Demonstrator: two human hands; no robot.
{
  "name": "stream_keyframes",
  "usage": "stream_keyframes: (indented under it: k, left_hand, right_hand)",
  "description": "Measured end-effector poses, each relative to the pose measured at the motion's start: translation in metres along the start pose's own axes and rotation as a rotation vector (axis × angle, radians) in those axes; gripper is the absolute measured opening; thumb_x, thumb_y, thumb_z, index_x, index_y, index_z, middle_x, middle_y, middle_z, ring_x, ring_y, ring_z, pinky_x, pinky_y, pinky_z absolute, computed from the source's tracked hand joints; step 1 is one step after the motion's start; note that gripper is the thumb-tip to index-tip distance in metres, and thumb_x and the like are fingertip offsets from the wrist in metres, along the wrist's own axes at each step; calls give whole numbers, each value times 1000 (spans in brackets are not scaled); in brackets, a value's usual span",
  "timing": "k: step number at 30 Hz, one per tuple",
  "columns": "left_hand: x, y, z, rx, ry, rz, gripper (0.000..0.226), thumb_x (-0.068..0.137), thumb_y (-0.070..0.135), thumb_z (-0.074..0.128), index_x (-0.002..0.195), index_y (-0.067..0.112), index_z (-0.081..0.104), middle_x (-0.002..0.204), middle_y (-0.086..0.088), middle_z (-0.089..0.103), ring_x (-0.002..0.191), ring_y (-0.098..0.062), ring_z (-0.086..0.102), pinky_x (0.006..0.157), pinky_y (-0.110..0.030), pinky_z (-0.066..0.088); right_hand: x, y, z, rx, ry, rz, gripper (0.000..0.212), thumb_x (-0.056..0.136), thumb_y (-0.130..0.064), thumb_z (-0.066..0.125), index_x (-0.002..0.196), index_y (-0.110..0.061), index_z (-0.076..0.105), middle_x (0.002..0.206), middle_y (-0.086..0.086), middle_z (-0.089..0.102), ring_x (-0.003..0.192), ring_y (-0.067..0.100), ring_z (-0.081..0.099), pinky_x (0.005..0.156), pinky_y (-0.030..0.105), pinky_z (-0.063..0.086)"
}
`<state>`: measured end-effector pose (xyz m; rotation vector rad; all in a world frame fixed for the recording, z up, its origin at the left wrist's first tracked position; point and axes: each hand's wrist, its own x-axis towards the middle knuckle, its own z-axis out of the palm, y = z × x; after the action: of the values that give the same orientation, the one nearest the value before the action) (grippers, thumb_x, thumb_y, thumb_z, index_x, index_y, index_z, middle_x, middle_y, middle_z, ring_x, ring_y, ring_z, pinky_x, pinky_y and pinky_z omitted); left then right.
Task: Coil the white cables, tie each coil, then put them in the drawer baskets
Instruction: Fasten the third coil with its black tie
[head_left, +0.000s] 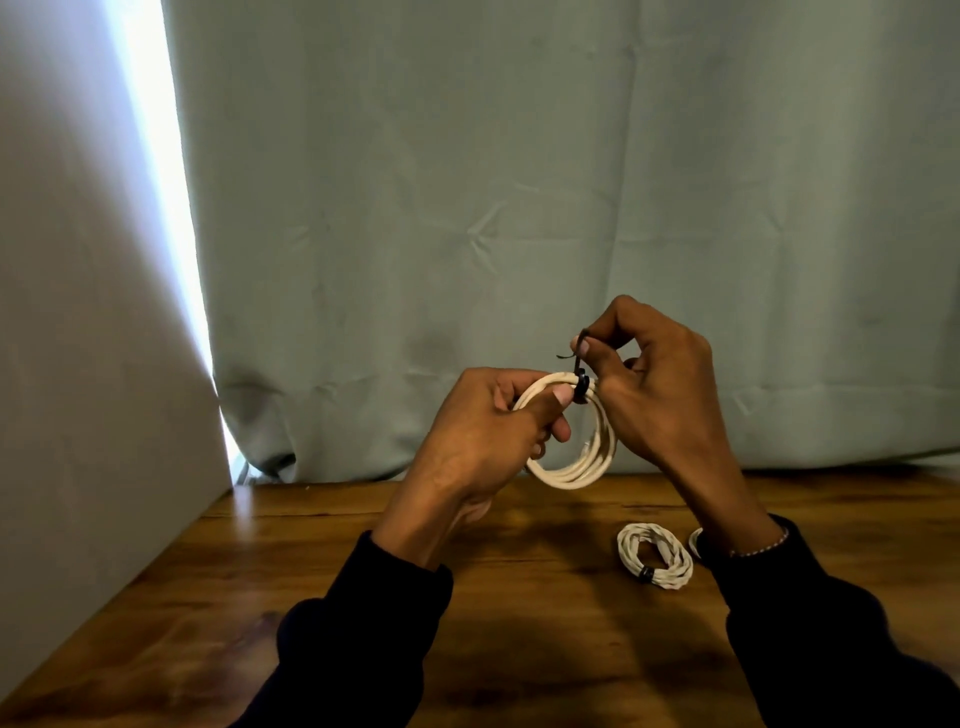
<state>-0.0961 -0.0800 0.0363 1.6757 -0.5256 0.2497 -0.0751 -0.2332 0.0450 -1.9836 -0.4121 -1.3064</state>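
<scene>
A white cable coil (587, 467) hangs upright above the wooden table (545, 613). My left hand (483, 441) grips its top left part, thumb pressed beside a black tie (580, 387) wrapped round the coil's top. My right hand (654, 389) pinches the tie's free end above the coil. On the table to the right lies a second white coil (655, 556) with a black tie round it. A sliver of a third coil (695, 541) shows behind my right wrist. No drawer baskets are in view.
A grey-green curtain (519, 208) hangs along the table's far edge. A pale wall (78, 338) borders the table on the left, with bright light in the gap between wall and curtain.
</scene>
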Motion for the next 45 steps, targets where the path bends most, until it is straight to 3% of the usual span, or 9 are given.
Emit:
stream_keyframes:
  k: [4, 9, 13, 17, 22, 27, 34, 42, 45]
  left_hand:
    - [-1, 1, -1, 66, -37, 21, 18, 98, 25, 61, 106, 21, 77, 65, 0, 67, 56, -9, 51, 56, -23, 44]
    - [-2, 1, 4, 224, -33, 129, 24, 100, 37, 55, 103, 26, 76, 68, 2, 69, 59, -11, 54, 62, -30, 48]
    - [1, -3, 7, 361, 18, 204, 32, 101, 42, 49, 102, 22, 74, 68, 4, 67, 55, -2, 54, 58, -18, 44]
    - [2, -6, 9, 404, 102, 198, 31, 101, 40, 50, 96, 20, 73, 65, 7, 64, 54, 3, 55, 53, -9, 36]
    - [3, -6, 7, 286, 113, 149, 29, 101, 38, 52, 101, 19, 74, 68, 3, 67, 58, -5, 55, 60, -26, 46]
    - [3, -3, 2, 221, 142, 145, 24, 101, 33, 55, 99, 19, 74, 67, 2, 67, 60, -16, 57, 64, -43, 54]
    - [6, -6, 1, 184, 197, 131, 21, 100, 32, 56, 99, 19, 73, 69, 2, 68, 60, -12, 58, 63, -37, 53]
    - [11, -9, -2, -34, 272, 39, 26, 102, 26, 54, 96, 9, 73, 65, 0, 57, 55, -11, 47, 56, -28, 42]
    - [12, -6, -6, -151, 299, 10, 24, 102, 22, 55, 95, 6, 72, 64, -1, 54, 51, -8, 42, 50, -22, 39]
  right_hand:
    - [-1, -1, 1, -29, 22, 22, 8, 91, -22, 69, 83, -19, 66, 84, -9, 65, 60, 3, 52, 57, 24, 42]
    - [2, 1, -2, -9, 21, 39, 8, 91, -24, 69, 84, -22, 67, 82, -14, 65, 68, 8, 62, 61, 35, 56]
    - [5, 0, -7, 56, -30, 65, 6, 91, -28, 70, 86, -26, 71, 82, -22, 64, 66, 8, 64, 61, 37, 58]
    - [8, -2, -13, 216, -134, 97, 5, 91, -21, 70, 88, -21, 74, 87, -11, 71, 67, 9, 72, 62, 31, 62]
    - [8, -7, -20, 266, -207, 57, 8, 88, -19, 70, 87, -23, 76, 83, -13, 73, 76, 4, 71, 65, 18, 58]
    - [7, -14, -23, 223, -221, -15, 8, 89, -19, 71, 91, -21, 79, 84, -16, 73, 82, 3, 70, 73, 19, 58]
    - [3, -15, -18, 121, -244, -174, 13, 91, -18, 67, 97, -19, 78, 89, -11, 71, 90, 0, 65, 73, 10, 53]
    - [3, -15, -17, 126, -231, -266, 12, 88, -16, 73, 98, -15, 80, 90, -4, 73, 84, 7, 69, 73, 25, 59]
    - [3, -16, -18, 121, -207, -325, 13, 86, -15, 76, 98, -13, 80, 92, -1, 71, 83, 9, 68, 72, 22, 57]
